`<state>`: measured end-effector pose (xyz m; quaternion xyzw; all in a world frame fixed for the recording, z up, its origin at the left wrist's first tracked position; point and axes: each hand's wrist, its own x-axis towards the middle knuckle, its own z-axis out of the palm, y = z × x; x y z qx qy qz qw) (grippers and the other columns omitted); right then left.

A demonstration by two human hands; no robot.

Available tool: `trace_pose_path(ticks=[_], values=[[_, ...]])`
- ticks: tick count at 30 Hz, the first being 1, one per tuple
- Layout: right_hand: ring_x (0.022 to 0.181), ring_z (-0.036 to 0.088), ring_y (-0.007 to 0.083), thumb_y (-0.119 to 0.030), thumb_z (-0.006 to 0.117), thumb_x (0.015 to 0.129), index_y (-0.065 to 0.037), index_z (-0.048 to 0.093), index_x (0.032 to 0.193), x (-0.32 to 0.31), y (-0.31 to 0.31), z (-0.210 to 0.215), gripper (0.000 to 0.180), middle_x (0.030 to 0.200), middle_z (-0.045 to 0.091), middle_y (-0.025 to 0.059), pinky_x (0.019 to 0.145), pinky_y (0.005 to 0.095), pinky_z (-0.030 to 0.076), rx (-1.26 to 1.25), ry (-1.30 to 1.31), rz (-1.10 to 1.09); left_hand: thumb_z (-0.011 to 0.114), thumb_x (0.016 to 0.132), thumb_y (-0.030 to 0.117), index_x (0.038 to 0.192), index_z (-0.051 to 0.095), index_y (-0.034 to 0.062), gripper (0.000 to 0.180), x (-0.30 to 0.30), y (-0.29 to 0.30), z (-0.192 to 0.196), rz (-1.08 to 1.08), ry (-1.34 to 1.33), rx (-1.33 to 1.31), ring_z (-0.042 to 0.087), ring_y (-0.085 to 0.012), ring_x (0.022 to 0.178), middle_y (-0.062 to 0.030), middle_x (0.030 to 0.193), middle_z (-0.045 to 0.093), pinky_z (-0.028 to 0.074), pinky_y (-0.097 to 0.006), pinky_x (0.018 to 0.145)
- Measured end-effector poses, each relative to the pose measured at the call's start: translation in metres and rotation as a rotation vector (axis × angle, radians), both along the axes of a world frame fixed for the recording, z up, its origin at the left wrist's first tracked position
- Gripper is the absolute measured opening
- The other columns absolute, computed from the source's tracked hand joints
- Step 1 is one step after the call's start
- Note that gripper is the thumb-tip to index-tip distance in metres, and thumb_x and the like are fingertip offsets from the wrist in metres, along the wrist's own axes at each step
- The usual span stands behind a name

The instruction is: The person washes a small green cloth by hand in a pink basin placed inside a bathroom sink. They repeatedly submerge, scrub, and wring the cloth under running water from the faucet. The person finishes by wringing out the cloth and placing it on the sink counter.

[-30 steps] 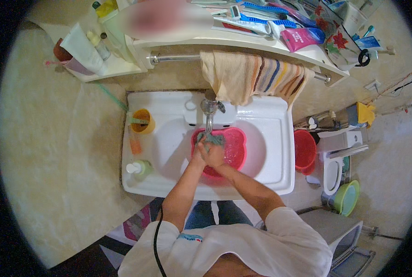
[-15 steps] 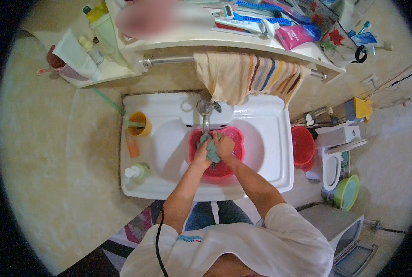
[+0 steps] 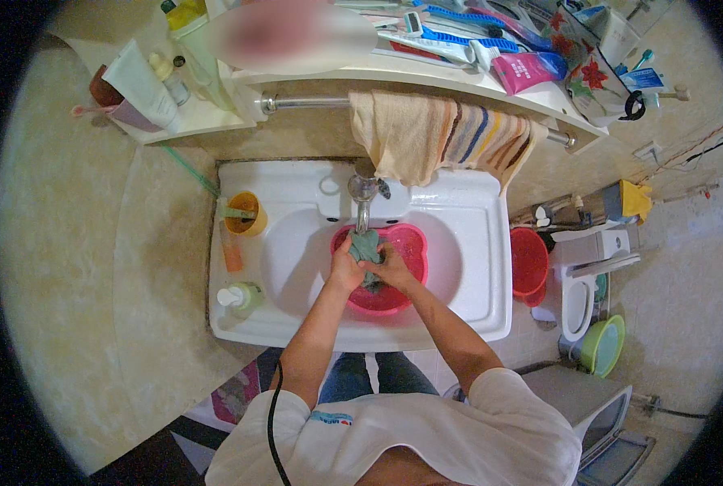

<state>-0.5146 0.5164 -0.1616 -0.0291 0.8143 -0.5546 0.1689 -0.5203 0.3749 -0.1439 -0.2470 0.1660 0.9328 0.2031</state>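
A wet grey-green cloth (image 3: 366,245) is bunched between my two hands, right below the spout of the metal faucet (image 3: 362,194). My left hand (image 3: 345,266) is closed round its left side. From the right, my right hand (image 3: 391,267) grips it with bent fingers. Part of the cloth hangs down toward the water. Beneath both hands a pink basin (image 3: 421,243) with a wavy rim stands in the white sink (image 3: 451,279). The cloth hides some of my fingertips.
On the sink's left ledge stand a yellow cup (image 3: 244,215) and a pump bottle (image 3: 240,298). A striped towel (image 3: 447,134) hangs from a rail above. The shelf (image 3: 313,78) holds toothbrushes and tubes. A red bucket (image 3: 529,261) and a toilet (image 3: 577,304) are at the right.
My left hand has shifted slightly left and up along the cloth, and my right hand has come down a little. More of the cloth shows under the spout.
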Motion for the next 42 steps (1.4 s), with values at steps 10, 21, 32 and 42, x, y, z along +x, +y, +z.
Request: trace_pose_path(ticks=[10, 21, 32, 42], values=[[0.078, 0.056, 0.0131, -0.006, 0.065, 0.072, -0.001, 0.061, 0.094, 0.003, -0.004, 0.058, 0.022, 0.084, 0.060, 0.0040, 0.068, 0.0282, 0.048, -0.437, -0.421, 0.077, 0.045, 0.090, 0.036, 0.110, 0.057, 0.0068, 0.037, 0.006, -0.012, -0.017, 0.101, 0.046, 0.083, 0.056, -0.0279, 0.103, -0.0104, 0.109, 0.061, 0.042, -0.044, 0.093], [0.096, 0.059, 0.0284, -0.001, 0.058, 0.078, -0.008, 0.052, 0.115, 0.016, -0.006, 0.043, 0.039, 0.108, 0.059, 0.0116, 0.090, 0.0400, 0.044, -0.208, 0.250, -0.077, 0.048, 0.089, 0.038, 0.107, 0.055, 0.0037, 0.039, -0.005, -0.013, -0.007, 0.104, 0.040, 0.120, 0.058, -0.0287, 0.097, -0.0125, 0.105, 0.061, 0.046, -0.042, 0.087], [0.067, 0.061, 0.0370, -0.045, 0.042, 0.089, -0.011, 0.067, 0.085, -0.038, -0.018, 0.034, 0.042, 0.076, 0.063, 0.0177, 0.060, 0.0465, 0.049, 0.687, 0.204, -0.106, 0.056, 0.082, 0.053, 0.090, 0.060, 0.0117, 0.043, 0.000, 0.020, -0.012, -0.103, -0.126, -0.088, 0.059, -0.0175, 0.077, -0.0026, 0.090, 0.063, 0.050, -0.039, 0.072], [0.070, 0.061, 0.0368, -0.042, 0.041, 0.089, -0.015, 0.068, 0.085, -0.032, -0.034, 0.043, 0.039, 0.074, 0.063, 0.0173, 0.064, 0.0486, 0.048, 0.550, 0.132, -0.104, 0.054, 0.083, 0.052, 0.097, 0.058, 0.0156, 0.039, 0.008, -0.001, -0.061, -0.116, -0.030, -0.092, 0.060, -0.0176, 0.089, -0.0016, 0.093, 0.063, 0.050, -0.037, 0.078]])
